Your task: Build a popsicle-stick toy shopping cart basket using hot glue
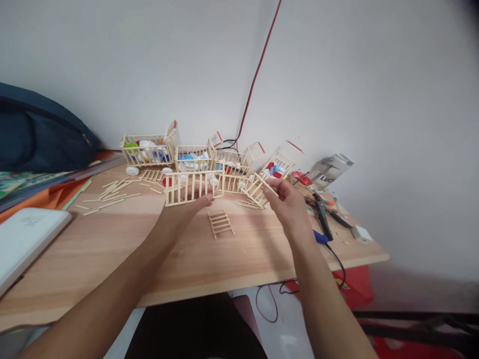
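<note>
My left hand (187, 208) is closed on the bottom rail of a long fence-like panel of thin wooden sticks (194, 187), held upright above the wooden table (112, 249). My right hand (288, 207) pinches a smaller stick panel (258, 191), tilted, just to the right of the long one. A short ladder-like stick piece (221, 223) lies flat on the table between my hands.
Several finished stick baskets (147, 149) with coloured caps stand along the wall. Loose sticks (112, 194) lie at the left. A white device (26, 234) and dark bag (33, 132) sit far left. Pliers (322, 212) and a glue gun box (331, 169) lie right; a red cable (258, 70) runs up the wall.
</note>
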The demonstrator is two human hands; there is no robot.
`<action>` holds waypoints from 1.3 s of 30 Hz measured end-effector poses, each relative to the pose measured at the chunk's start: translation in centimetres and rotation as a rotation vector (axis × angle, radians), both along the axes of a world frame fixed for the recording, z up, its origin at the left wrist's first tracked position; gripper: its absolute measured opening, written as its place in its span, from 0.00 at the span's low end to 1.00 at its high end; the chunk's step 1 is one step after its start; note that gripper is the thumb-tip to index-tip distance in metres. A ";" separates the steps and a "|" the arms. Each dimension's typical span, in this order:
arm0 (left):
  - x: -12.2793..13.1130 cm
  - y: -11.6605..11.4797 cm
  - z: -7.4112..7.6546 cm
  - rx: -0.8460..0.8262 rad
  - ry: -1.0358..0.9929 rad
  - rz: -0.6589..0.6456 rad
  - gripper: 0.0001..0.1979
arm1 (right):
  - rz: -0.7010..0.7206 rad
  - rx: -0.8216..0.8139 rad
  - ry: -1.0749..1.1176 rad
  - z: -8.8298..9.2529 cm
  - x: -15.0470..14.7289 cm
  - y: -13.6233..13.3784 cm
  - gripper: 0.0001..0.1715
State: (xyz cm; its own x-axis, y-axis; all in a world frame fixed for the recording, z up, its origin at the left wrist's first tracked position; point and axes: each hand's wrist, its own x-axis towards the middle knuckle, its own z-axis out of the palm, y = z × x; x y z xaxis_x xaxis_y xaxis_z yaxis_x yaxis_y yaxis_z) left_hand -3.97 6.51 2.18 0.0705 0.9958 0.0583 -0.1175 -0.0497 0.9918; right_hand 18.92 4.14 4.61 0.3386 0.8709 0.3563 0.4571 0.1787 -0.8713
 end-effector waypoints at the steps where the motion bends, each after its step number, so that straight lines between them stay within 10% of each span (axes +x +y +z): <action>1: 0.0 0.1 -0.1 0.017 -0.012 -0.010 0.14 | -0.043 0.024 -0.050 0.0 -0.3 -0.4 0.15; 12: -0.3 0.2 -0.7 0.041 0.044 -0.081 0.15 | -0.187 0.102 -0.208 -1.4 -3.3 -2.1 0.11; 39: 0.4 0.6 -0.9 -0.007 0.173 -0.070 0.15 | -0.031 0.126 0.012 -2.6 -4.6 -0.9 0.06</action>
State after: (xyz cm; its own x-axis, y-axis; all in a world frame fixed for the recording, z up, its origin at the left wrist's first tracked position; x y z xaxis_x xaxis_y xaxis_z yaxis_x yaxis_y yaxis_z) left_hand -3.61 7.08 1.25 0.1479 0.9885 0.0320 0.0519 -0.0401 0.9978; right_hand 14.35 3.25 2.01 0.3692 0.8085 0.4583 0.4537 0.2736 -0.8481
